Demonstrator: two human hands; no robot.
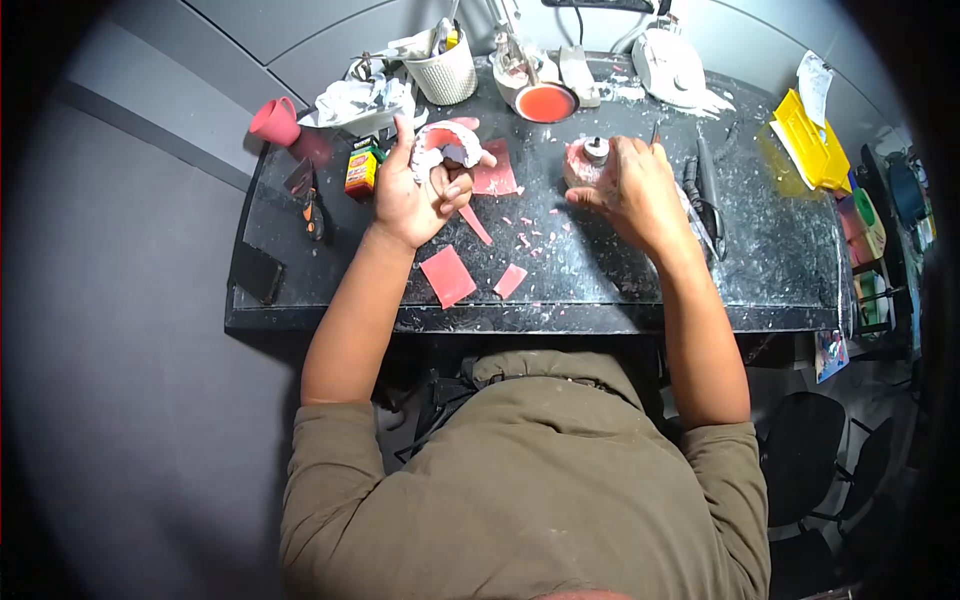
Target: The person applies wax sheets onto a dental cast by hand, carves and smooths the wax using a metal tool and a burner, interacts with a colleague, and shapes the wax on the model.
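Observation:
My left hand (408, 196) is raised over the left part of the bench, its fingers curled around a white plaster dental cast (462, 153) with pink wax along its arch. My right hand (643, 192) is closed beside a small spirit burner (596, 151) with a metal neck and a pinkish, wax-smeared body. A thin dark tool (656, 131) sticks up from that hand; most of it is hidden by the fingers. Pink wax sheets (447, 276) and a smaller wax piece (510, 281) lie near the front edge, with a wax strip (476, 225) and crumbs around them.
At the back stand a white woven cup (441, 75) of tools, a dish of red wax (546, 102) and a white device (669, 68). A pink mug (274, 121), a small yellow-red box (361, 170) and an orange-handled tool (313, 215) are leftward. A black-handled knife (709, 190) lies right.

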